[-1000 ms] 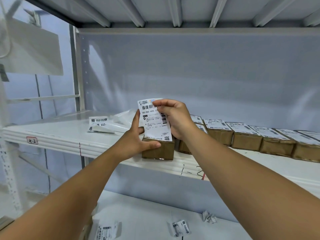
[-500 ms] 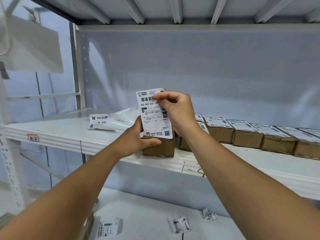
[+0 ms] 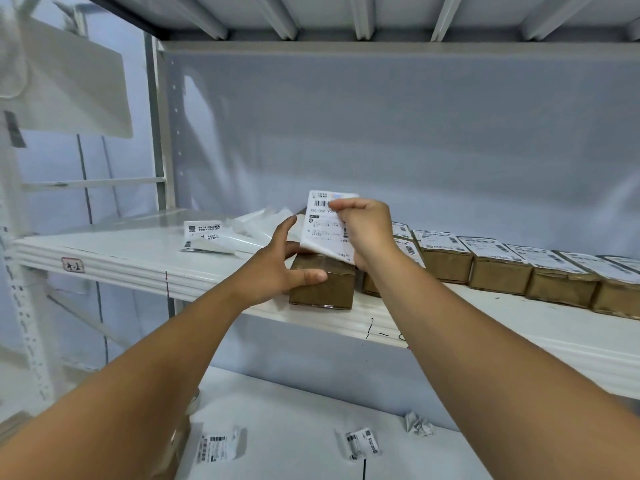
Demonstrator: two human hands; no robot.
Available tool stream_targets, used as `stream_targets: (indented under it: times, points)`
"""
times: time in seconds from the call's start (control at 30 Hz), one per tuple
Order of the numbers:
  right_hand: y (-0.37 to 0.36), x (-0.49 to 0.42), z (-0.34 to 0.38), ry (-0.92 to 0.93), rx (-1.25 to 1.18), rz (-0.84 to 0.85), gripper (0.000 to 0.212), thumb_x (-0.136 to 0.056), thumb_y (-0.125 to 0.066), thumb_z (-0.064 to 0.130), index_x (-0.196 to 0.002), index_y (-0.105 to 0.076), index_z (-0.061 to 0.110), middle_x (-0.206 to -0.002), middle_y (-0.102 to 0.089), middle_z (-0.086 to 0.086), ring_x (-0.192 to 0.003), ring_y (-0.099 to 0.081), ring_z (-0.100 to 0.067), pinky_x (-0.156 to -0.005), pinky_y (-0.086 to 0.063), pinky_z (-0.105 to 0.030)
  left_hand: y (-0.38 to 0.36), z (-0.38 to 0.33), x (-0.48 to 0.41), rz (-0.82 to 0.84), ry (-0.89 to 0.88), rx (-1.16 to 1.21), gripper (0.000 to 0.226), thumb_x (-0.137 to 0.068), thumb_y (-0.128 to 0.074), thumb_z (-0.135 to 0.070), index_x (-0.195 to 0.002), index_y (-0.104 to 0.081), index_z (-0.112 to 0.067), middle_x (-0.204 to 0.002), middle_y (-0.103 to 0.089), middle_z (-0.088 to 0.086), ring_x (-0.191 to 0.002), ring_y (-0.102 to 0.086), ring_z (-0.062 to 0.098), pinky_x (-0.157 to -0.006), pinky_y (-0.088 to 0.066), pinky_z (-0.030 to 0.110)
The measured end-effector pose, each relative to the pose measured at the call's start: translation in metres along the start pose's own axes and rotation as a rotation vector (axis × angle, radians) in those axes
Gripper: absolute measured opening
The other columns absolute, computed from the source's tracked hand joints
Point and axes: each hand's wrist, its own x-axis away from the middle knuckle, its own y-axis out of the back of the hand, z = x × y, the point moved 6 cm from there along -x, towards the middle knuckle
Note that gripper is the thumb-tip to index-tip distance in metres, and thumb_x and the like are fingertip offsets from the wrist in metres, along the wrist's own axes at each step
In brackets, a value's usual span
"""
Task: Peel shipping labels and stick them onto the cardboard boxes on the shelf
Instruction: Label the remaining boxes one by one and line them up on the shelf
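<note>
Head view: the right hand [image 3: 367, 233] is pinching a shipping label [image 3: 322, 226] over the only visible bare cardboard box [image 3: 325, 289] on the shelf [image 3: 138, 251], the left hand [image 3: 277, 271] is bracing it with spread fingers [image 3: 289, 225], and the neighbouring boxes [image 3: 498, 271] are already sitting labelled.

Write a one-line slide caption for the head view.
Right hand holds a shipping label over a cardboard box on the shelf; left hand steadies the box.
</note>
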Motion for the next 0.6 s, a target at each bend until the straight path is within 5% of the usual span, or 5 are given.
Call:
stream_targets:
  times: [0.13, 0.23, 0.33, 0.4, 0.6]
  points:
    - [0.001, -0.005, -0.019, -0.098, 0.029, -0.038, 0.039, -0.087, -0.047, -0.005, -0.065, -0.069, 0.019, -0.088, -0.070, -0.010, -0.086, -0.068, -0.033, -0.078, -0.058, -0.047, 0.003, -0.012, 0.004, -0.040, -0.037, 0.008, 0.076, -0.074, -0.054, -0.055, -0.137, -0.015, -0.043, -0.092, -0.068, -0.026, -0.093, -0.060, -0.010, -0.086, -0.039, 0.008]
    - [-0.001, -0.006, -0.022, -0.121, 0.061, -0.034, 0.038, -0.087, -0.046, -0.006, -0.067, -0.070, 0.017, -0.092, -0.070, -0.009, -0.086, -0.067, -0.028, -0.076, -0.058, -0.041, 0.002, -0.021, 0.007, -0.060, -0.104, -0.082, 0.046, -0.084, -0.057, -0.047, -0.122, -0.032, -0.044, -0.069, -0.062, -0.024, -0.077, -0.059, -0.006, -0.070, -0.039, 0.006]
    - [-0.001, -0.005, -0.018, -0.103, 0.171, 0.001, 0.032, -0.087, -0.045, -0.006, -0.085, -0.072, 0.012, -0.091, -0.065, 0.000, -0.082, -0.057, -0.013, -0.064, -0.046, -0.022, 0.003, -0.017, 0.004, -0.050, -0.115, -0.130, 0.020, -0.089, -0.060, -0.039, -0.107, -0.051, -0.040, -0.086, -0.059, -0.029, -0.093, -0.053, 0.000, -0.085, -0.039, 0.018]
    - [0.000, -0.006, -0.018, -0.106, 0.222, 0.011, 0.032, -0.087, -0.046, -0.006, -0.090, -0.073, 0.011, -0.090, -0.063, 0.001, -0.085, -0.055, -0.013, -0.072, -0.042, -0.021, 0.003, -0.013, 0.000, -0.049, -0.124, -0.156, 0.008, -0.089, -0.061, -0.038, -0.096, -0.059, -0.040, -0.101, -0.062, -0.023, -0.097, -0.053, 0.005, -0.094, -0.041, 0.029]
    - [-0.003, -0.008, -0.020, -0.151, 0.292, -0.003, 0.033, -0.087, -0.045, -0.007, -0.084, -0.072, 0.012, -0.104, -0.066, -0.005, -0.085, -0.052, -0.016, -0.075, -0.040, -0.024, 0.002, -0.014, -0.003, -0.093, -0.106, -0.148, 0.012, -0.087, -0.064, -0.030, -0.078, -0.067, -0.036, -0.087, -0.065, -0.003, -0.089, -0.056, 0.024, -0.084, -0.045, 0.040]
